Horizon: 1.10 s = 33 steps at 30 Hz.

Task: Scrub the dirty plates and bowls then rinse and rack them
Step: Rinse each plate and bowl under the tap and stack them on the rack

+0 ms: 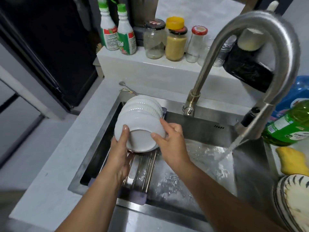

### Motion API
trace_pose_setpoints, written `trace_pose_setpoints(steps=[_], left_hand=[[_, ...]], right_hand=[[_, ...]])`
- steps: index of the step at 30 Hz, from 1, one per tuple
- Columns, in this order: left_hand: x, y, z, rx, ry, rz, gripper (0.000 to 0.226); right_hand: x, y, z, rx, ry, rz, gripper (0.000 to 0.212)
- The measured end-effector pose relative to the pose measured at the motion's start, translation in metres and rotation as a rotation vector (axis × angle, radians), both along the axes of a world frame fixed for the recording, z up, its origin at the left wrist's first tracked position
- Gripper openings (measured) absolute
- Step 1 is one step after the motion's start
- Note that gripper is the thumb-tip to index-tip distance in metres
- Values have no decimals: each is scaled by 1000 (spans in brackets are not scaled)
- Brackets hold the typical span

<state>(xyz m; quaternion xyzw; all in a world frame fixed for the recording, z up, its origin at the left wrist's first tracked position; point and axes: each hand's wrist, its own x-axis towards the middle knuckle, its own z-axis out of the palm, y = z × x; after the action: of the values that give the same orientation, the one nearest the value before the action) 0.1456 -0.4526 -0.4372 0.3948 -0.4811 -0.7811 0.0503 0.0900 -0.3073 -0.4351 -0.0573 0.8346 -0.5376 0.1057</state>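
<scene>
A white bowl [142, 129] lies on its side over the metal roll-up rack [143, 166] across the sink's left part, its base facing me. My left hand [119, 153] grips its lower left rim, thumb up along the base. My right hand [170, 139] holds its right side, fingers curled over the rim. Behind it, several ribbed white bowls [143, 104] lean nested on the rack. A stack of patterned plates [294, 201] sits at the lower right edge.
Water runs from the steel faucet [250, 72] into the sink basin [200, 158]. A yellow sponge [292, 159] and a green detergent bottle [287, 126] sit on the right counter. Jars and bottles [175, 42] line the back ledge. A spoon [125, 87] lies behind the sink.
</scene>
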Motion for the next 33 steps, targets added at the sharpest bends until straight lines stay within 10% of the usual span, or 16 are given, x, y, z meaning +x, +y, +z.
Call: trace_pose_setpoints(steps=[21, 33], left_hand=[[-33, -16, -25, 102, -217, 182, 88], [-37, 69, 9, 144, -222, 102, 41]], right_hand=[[-11, -32, -23, 328, -51, 75, 73], [-16, 88, -3, -64, -283, -364, 15]])
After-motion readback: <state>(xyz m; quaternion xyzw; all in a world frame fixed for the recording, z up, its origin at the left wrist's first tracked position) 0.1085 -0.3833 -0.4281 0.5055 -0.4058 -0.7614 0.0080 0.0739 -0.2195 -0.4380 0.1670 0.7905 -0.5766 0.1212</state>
